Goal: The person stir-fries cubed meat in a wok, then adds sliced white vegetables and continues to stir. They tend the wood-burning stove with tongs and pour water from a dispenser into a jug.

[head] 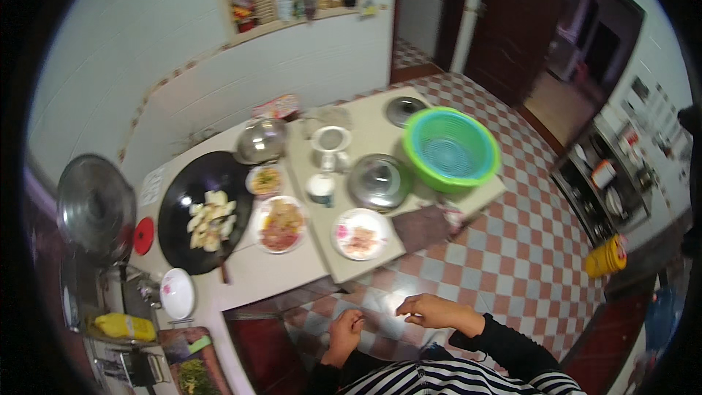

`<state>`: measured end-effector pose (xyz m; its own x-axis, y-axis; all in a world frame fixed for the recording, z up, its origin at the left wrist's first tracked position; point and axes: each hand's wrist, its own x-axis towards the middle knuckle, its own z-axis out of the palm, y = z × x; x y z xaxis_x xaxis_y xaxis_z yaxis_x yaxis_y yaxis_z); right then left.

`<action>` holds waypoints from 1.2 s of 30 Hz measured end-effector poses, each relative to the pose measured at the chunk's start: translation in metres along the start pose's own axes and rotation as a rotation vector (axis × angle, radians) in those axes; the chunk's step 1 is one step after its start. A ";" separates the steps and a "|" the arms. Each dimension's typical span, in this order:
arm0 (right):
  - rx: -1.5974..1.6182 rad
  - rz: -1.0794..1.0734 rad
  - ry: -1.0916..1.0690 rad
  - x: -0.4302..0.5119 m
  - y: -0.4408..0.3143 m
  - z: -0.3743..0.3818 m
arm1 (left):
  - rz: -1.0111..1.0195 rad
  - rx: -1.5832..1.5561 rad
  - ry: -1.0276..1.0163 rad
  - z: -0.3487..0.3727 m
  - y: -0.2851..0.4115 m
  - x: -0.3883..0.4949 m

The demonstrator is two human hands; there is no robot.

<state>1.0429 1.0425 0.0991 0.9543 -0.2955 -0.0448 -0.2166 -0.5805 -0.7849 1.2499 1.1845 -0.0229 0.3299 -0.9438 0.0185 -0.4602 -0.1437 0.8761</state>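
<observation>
My left hand (pixel 345 333) hangs in the air before my body, its fingers loosely curled, with nothing seen in it. To its right my right hand (pixel 430 310) is raised over the tiled floor, fingers bent and apart, holding nothing. Beyond both hands lies the counter (pixel 274 280). A black wok (pixel 181 203) on it holds pale sliced pieces and a utensil with a brown handle (pixel 225 273). Right of the wok stand a small bowl of chopped food (pixel 266 181), a plate of raw meat (pixel 281 225) and a white plate with pinkish pieces (pixel 361 234).
Green and blue plastic baskets (pixel 451 148) sit nested at the counter's right end, near a domed metal lid (pixel 379 182) and a brown cloth (pixel 421 229). At left are a white bowl (pixel 177 293), a large metal lid (pixel 96 208) and a yellow bottle (pixel 125 327).
</observation>
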 end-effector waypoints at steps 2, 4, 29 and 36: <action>0.026 0.193 0.128 -0.091 0.029 -0.020 | 0.095 -0.021 -0.244 0.073 0.051 0.016; 0.025 0.336 0.280 -0.174 0.049 -0.038 | 0.210 -0.050 -0.468 0.136 0.102 0.029; 0.338 1.140 0.794 -0.505 0.406 -0.368 | 0.275 -0.419 -0.787 0.622 0.381 0.375; 0.094 0.964 0.618 -0.523 0.592 -0.507 | 0.251 -0.164 -0.573 0.718 0.391 0.497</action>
<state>0.3114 0.4687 -0.0285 0.1300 -0.9231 -0.3620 -0.7610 0.1412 -0.6332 0.6421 0.4458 -0.0166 -0.2842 -0.9587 0.0121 -0.3192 0.1065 0.9417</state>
